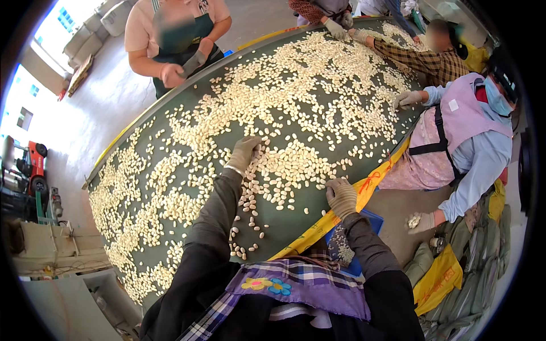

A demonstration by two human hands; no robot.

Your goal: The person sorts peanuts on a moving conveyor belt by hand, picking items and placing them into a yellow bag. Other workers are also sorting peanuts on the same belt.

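Note:
Pale white beans (294,160) lie scattered and heaped over a long table with a dark green surface (273,230). My left hand (245,152), in a knitted work glove, is down among the beans at the left end of a loose heap, its fingertips bent and partly hidden. Near the yellow-covered edge (367,183), my right hand (342,198) has its gloved fingers curled down beside a few beans at that heap's right end. Whether either hand pinches a bean is hidden. Below my right forearm sits a blue bin (373,221) holding small beans or bean pieces (340,246).
Across the table stands a person in a green apron (183,38). At my right, a person in a pink apron (443,128) rests one glove on the table and holds beans in the other (420,222). Several sacks (465,264) lie behind. A red forklift (36,166) stands far left.

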